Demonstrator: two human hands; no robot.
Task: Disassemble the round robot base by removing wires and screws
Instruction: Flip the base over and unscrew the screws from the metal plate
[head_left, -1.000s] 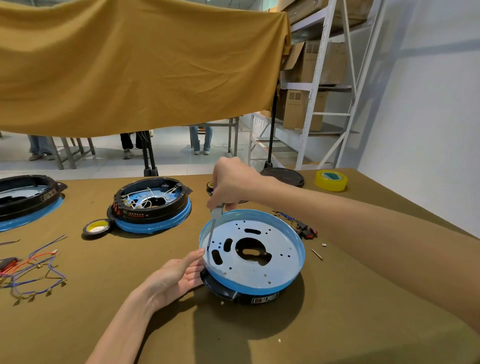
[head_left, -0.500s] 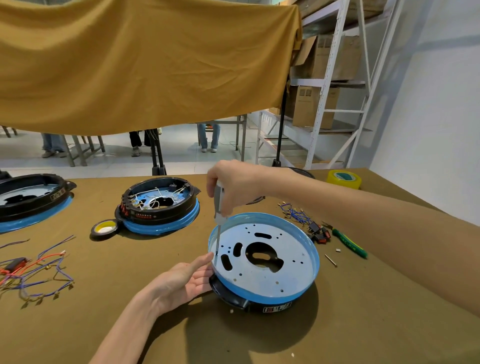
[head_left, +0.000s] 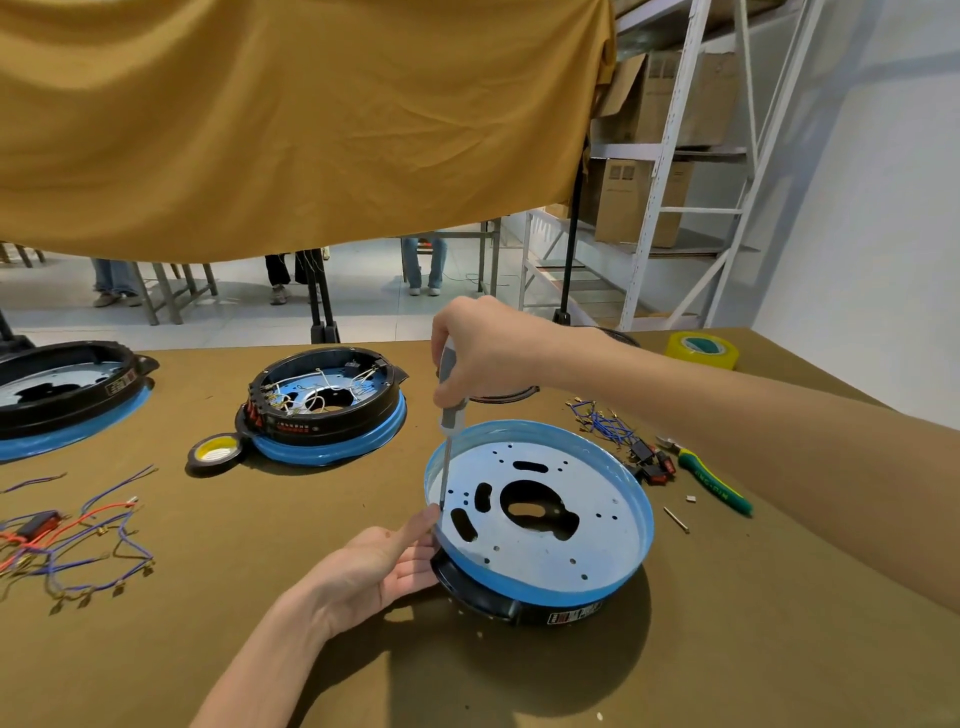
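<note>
Hands on screwdriver (head_left: 451, 400), round base (head_left: 540, 519)

Blue-rimmed, silver-plated round base (head_left: 540, 519) on black housing; grey-handled screwdriver (head_left: 451, 410); olive-brown table (head_left: 727, 649); mustard cloth (head_left: 291, 119); green-handled pliers (head_left: 711, 480); yellow tape roll (head_left: 702, 349).

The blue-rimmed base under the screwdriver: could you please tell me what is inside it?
Inside the blue-rimmed base lies a pale metal plate with cut-outs and small holes; no wires show. The screwdriver tip meets its left edge, where any screw is too small to tell.
</note>
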